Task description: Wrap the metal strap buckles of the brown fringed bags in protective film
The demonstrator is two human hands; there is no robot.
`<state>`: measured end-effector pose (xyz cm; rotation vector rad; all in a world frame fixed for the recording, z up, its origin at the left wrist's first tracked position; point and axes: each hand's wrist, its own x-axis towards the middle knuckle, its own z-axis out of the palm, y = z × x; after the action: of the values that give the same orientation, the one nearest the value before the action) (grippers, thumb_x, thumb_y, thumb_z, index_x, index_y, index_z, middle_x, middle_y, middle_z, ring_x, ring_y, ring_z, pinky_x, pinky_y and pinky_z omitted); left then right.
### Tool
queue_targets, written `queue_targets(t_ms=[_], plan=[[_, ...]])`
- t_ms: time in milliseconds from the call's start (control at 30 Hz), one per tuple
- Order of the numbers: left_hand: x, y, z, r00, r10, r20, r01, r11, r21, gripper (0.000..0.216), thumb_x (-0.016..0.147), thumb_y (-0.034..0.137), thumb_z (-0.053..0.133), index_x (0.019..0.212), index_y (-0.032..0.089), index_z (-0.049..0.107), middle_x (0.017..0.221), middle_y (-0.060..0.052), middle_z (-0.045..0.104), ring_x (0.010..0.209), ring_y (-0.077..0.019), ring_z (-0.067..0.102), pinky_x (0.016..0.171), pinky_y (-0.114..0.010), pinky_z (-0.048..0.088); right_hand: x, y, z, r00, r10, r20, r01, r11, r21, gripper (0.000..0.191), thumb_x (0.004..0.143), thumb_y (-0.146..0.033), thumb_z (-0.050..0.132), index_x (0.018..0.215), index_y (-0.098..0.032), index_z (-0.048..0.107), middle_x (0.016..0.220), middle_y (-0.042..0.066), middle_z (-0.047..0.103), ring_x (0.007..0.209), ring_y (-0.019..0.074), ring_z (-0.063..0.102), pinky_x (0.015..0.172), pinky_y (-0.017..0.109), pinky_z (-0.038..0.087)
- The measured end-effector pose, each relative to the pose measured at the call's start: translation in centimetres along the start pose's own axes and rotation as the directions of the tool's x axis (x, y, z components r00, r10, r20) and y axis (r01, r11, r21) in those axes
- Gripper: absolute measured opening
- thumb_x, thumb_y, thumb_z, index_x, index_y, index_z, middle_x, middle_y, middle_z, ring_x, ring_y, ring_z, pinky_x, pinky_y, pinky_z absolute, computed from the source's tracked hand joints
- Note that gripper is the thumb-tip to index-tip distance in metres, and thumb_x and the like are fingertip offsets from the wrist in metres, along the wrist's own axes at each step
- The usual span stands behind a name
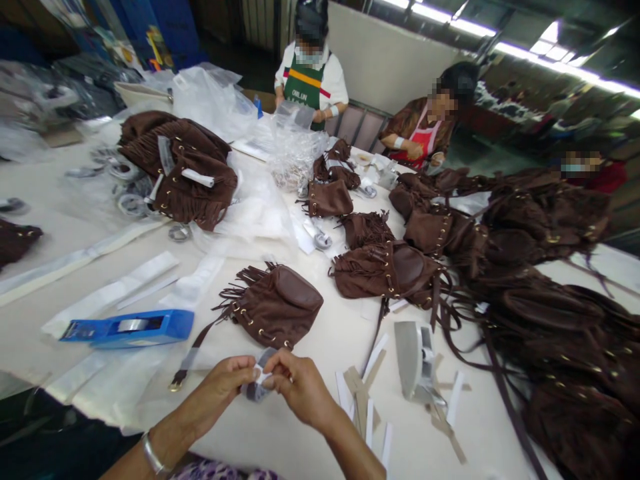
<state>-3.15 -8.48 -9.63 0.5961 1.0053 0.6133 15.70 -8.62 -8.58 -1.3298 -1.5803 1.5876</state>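
Note:
Both my hands meet low in the middle of the view over a white table (pixel 310 427). My left hand (pixel 227 383) and my right hand (pixel 295 383) are closed in pinches on a small piece of white and clear wrapping (pixel 260 377) around a strap end. Just beyond them lies a brown fringed suede bag (pixel 275 303) with gold studs; its strap (pixel 193 353) runs down to the left toward my left hand.
A blue tape dispenser (pixel 130 328) lies left. Paper strips (pixel 367 393) and a grey tape dispenser (pixel 415 360) sit right of my hands. Heaps of brown bags (pixel 550 293) fill the right side, another pile (pixel 180 167) far left. Two people (pixel 310 73) work across the table.

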Motion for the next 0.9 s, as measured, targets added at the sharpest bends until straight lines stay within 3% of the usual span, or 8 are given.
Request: queue_targets(t_ms=[367, 600, 900], plan=[[-0.4, 0.0, 0.3, 1.0, -0.002, 0.007, 0.002, 0.999, 0.039, 0.016, 0.08, 0.03, 0.068, 0.078, 0.015, 0.067, 0.073, -0.003, 0.066, 0.069, -0.0159, 0.052, 0.069, -0.029, 0.037, 0.3, 0.2, -0.5, 0.99, 0.137, 0.009, -0.138, 0.988, 0.067, 0.026, 0.073, -0.014, 0.068, 0.088, -0.025, 0.05, 0.062, -0.01, 0.057, 0.053, 0.0098, 0.051, 0.051, 0.02, 0.035], [-0.3, 0.4, 0.2, 0.996, -0.07, 0.061, 0.072, 0.997, -0.035, 0.018, 0.08, 0.028, 0.069, 0.089, 0.013, 0.07, 0.083, -0.008, 0.07, 0.078, -0.0202, 0.058, 0.076, -0.031, 0.04, -0.1, -0.1, -0.7, 0.995, 0.038, -0.09, -0.058, 0.972, -0.229, 0.024, 0.078, -0.026, 0.07, 0.092, -0.026, 0.051, 0.07, -0.008, 0.066, 0.064, 0.013, 0.061, 0.061, 0.022, 0.038], [-0.3, 1.0, 0.5, 0.986, -0.105, 0.128, 0.105, 0.994, 0.01, 0.018, 0.081, 0.025, 0.067, 0.093, 0.011, 0.07, 0.086, -0.008, 0.071, 0.079, -0.0178, 0.057, 0.076, -0.029, 0.04, -1.9, 0.5, 0.6, 0.961, -0.025, -0.275, -0.04, 0.973, -0.229, 0.017, 0.082, -0.025, 0.066, 0.092, -0.025, 0.052, 0.071, -0.007, 0.064, 0.065, 0.0113, 0.06, 0.061, 0.019, 0.038]])
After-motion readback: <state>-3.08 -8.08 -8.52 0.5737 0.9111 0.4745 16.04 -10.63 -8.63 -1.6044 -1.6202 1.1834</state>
